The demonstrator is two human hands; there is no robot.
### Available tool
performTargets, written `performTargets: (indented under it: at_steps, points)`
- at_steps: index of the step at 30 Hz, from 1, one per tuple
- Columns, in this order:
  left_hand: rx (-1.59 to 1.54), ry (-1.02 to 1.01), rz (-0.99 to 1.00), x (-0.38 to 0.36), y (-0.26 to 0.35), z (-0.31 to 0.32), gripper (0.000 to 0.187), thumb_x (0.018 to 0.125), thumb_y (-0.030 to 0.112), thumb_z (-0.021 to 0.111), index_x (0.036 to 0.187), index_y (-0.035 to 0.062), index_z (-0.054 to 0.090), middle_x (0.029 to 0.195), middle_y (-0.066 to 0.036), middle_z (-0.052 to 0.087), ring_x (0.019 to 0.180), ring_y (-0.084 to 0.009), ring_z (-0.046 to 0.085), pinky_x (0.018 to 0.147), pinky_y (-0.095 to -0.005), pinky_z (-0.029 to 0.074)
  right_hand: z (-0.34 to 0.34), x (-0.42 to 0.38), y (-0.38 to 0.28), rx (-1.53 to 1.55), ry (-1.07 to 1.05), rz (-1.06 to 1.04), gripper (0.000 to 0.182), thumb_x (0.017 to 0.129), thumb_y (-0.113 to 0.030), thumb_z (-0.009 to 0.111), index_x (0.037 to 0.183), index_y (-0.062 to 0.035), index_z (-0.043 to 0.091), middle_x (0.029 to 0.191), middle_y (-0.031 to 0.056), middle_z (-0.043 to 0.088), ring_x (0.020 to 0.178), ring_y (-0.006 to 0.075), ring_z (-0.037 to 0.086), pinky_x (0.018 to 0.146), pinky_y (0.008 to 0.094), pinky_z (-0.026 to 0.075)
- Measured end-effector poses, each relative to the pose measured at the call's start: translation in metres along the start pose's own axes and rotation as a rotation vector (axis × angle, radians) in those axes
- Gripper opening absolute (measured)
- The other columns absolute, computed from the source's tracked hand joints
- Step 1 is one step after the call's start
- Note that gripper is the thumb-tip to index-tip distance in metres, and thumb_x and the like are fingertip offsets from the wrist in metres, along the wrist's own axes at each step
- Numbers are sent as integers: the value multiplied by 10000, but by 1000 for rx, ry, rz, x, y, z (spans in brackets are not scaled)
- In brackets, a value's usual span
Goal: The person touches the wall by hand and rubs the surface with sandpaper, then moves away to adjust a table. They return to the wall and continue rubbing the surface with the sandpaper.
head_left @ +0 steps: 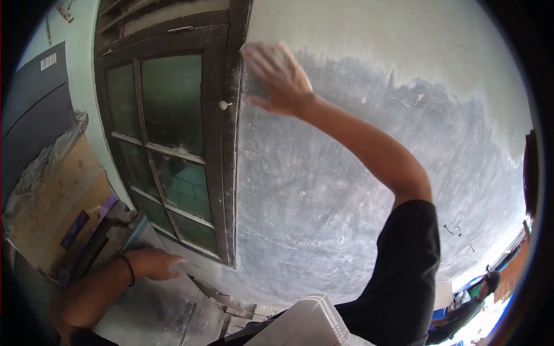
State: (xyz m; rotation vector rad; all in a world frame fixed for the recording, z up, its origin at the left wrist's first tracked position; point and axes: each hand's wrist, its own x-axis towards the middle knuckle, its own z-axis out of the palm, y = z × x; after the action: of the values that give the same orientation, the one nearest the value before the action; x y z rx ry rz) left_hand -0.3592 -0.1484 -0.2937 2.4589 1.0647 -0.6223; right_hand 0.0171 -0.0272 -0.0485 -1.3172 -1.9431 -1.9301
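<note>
Head view: R hand (280, 81) is up at the wall (314, 179), open, fingers extended, thumb apart & pointing twd the window side; it's blurred, so can't tell if anything sits under the palm. Wall is right behind R hand & spreads below it and off to its right, mostly as a scuffed grey patch; paler paint w/ an uneven border starts nr hand height and runs above. R fingertips are right beside the dk window frame (230, 135), whose wht knob (224, 105) is a bit below & left of R hand. Greenish glass panes (172, 104) lie btwn the 2 hands, up from L hand & left of R hand.

L hand (154, 265) is low, well apart from R hand, nr the window's bottom edge; loosely open, fingers pointing twd the wall, blk band (128, 270) on the wrist. Wall is up & right of L hand. Flat grey surface (153, 305) is under L hand, contact unclear. Up-left of L hand: worn wooden board (69, 190) & dk panel (34, 106) w/ barcode label. Far right of & below R hand: a few nail-like bits (448, 230) on the wall, then another person (470, 308) in dk cap
</note>
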Motion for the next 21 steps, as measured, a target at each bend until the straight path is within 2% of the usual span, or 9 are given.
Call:
performTargets:
  at_steps: [2,6,8,10,14,16,18,20,21]
  points:
    - [6,23,6,-1,-6,5,676,999,574,511,1470,90,473,1305,-248,636,1208,-416,611,1059,-472,451,-5,-6,0,-4,-45,-109,885,971,-758,290,1617,-154,239,1674,12,243,1552,191,180,1274,521,70]
    - [42,10,7,-2,5,-5,669,1000,563,512,1471,90,474,1335,-248,619,1227,-417,598,1069,-470,446,-1,3,23,-55,148,111,887,968,-754,329,1612,-148,251,1665,14,261,1541,193,206,1280,507,70]
    - [23,-15,-36,-5,5,-5,667,1001,560,508,1473,90,472,1350,-248,610,1240,-416,589,1076,-470,441,-4,-9,7,-42,-61,-78,876,976,-739,311,1617,-147,231,1663,-28,263,1543,181,187,1281,486,33]
    - [71,-1,-9,1,-2,5,666,1000,559,503,1480,99,468,1375,-250,592,1267,-412,571,1089,-469,430,1,-9,14,-13,-54,-188,864,984,-726,296,1619,-145,218,1663,-23,268,1548,185,185,1282,489,31]
    - [19,-58,-68,-1,13,-3,665,998,559,504,1481,104,471,1383,-253,583,1277,-406,565,1095,-471,425,6,-4,20,-35,112,22,886,968,-752,287,1627,-167,194,1677,-28,234,1550,185,184,1287,484,-1]
    - [94,-8,-39,-1,9,2,660,995,555,508,1479,108,476,1380,-248,587,1275,-408,566,1093,-477,427,0,-17,2,-33,-88,-215,870,973,-752,275,1626,-183,199,1674,-43,240,1548,170,188,1286,486,5]
    - [100,-16,-49,-1,11,1,655,995,549,510,1478,109,479,1380,-245,589,1273,-406,568,1093,-478,427,1,-6,14,-35,-101,-260,888,962,-767,280,1627,-185,198,1678,-38,228,1548,168,186,1287,481,16]
    - [113,-41,-54,-2,13,-2,649,995,543,512,1477,110,481,1379,-241,591,1271,-404,569,1093,-480,427,-4,8,24,-81,114,48,932,930,-801,311,1627,-191,203,1682,-33,215,1550,164,174,1288,470,19]
    - [94,-32,-61,-1,16,-3,647,996,541,509,1481,113,478,1380,-239,591,1275,-401,567,1095,-481,425,-6,6,16,-71,-26,59,928,929,-798,322,1628,-200,202,1683,-33,208,1552,158,160,1289,463,16]
